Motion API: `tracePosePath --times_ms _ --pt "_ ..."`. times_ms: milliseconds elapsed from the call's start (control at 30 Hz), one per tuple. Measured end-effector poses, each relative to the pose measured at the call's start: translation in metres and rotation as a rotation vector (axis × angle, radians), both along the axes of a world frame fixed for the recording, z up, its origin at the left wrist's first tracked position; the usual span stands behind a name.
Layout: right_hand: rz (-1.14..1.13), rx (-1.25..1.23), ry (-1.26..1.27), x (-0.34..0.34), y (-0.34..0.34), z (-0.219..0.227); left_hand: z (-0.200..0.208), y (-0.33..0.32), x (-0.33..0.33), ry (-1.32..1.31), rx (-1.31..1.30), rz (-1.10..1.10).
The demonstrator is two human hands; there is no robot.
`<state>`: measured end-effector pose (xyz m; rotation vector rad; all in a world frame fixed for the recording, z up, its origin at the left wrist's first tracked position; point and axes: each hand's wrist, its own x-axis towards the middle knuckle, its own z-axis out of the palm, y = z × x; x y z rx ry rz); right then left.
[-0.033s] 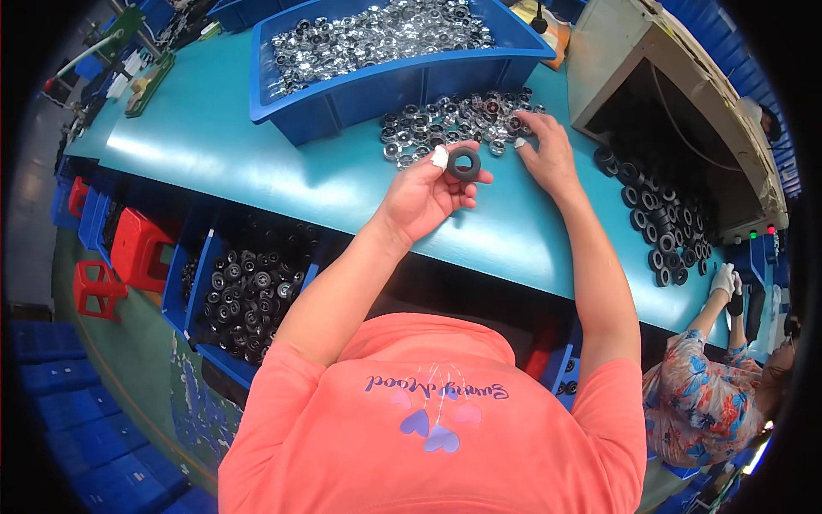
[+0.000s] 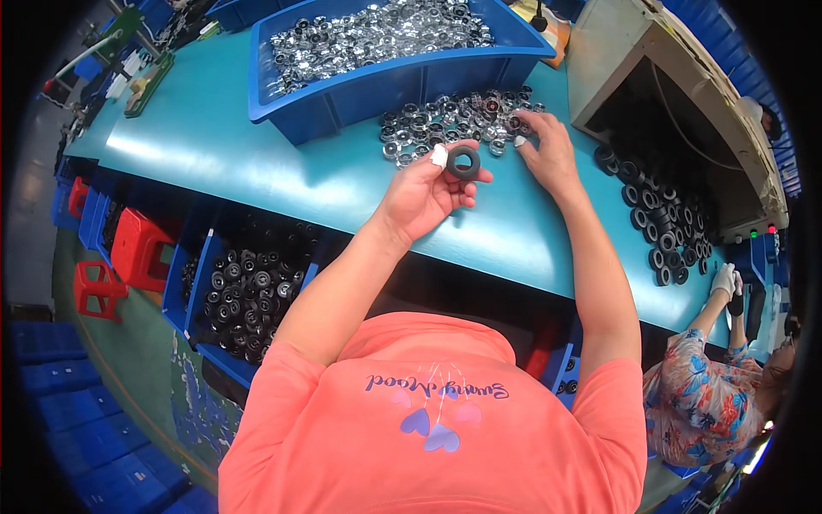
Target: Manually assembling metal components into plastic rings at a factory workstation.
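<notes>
My left hand [image 2: 423,199] is closed over the bare table front, pinching a small black rubber tyre [image 2: 463,163] between thumb and fingers. The tyre stands with its round hole facing up toward me. White tape wraps the thumb of this hand. At the right edge of a loose pile of shiny chrome wheel hubs [image 2: 454,116], my right hand [image 2: 548,154] has its thumb and fingers apart. Its fingertips touch or hover by a hub there; I cannot tell which. White tape shows on the right thumb too.
A large blue bin [image 2: 368,98] of chrome hubs stands behind the pile. On the right, many black tyres [image 2: 664,223] lie before a beige box-shaped machine [image 2: 599,73]. Blue bins of black wheels [image 2: 248,291] sit below the table's left edge. A gloved co-worker [image 2: 706,385] is at far right.
</notes>
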<state>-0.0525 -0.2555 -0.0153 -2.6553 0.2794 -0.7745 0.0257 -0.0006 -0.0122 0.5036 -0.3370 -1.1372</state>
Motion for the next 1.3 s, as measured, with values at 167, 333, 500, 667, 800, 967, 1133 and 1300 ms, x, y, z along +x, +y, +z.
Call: tracePosePath --times_ms 167,333,500,667,800,967,1133,1300 --pt "-0.002 0.208 0.068 -0.003 0.006 0.009 -0.004 -0.001 0.001 0.006 -0.015 0.002" --pt "-0.047 0.2 0.061 -0.009 0.007 0.015 -0.004 0.0 0.001 0.002 -0.029 0.017" --pt "-0.078 0.386 -0.076 -0.013 0.004 0.021 0.0 0.0 -0.003 -0.036 -0.013 0.139" --pt "0.11 0.863 -0.127 -0.011 0.006 0.026 0.0 0.0 -0.001 0.003 -0.004 0.157" --pt "0.213 0.93 -0.094 -0.011 0.025 0.032 -0.009 0.002 0.002 0.042 0.044 0.146" --pt "0.299 1.012 -0.043 -0.012 0.036 0.035 -0.011 0.003 0.003 0.06 0.032 0.118" --pt "0.363 1.031 -0.031 -0.012 0.041 0.036 -0.011 0.003 0.003 0.009 0.074 0.118" --pt "0.491 1.083 0.037 -0.016 0.05 0.039 -0.01 0.002 0.002 -0.011 0.079 0.126"
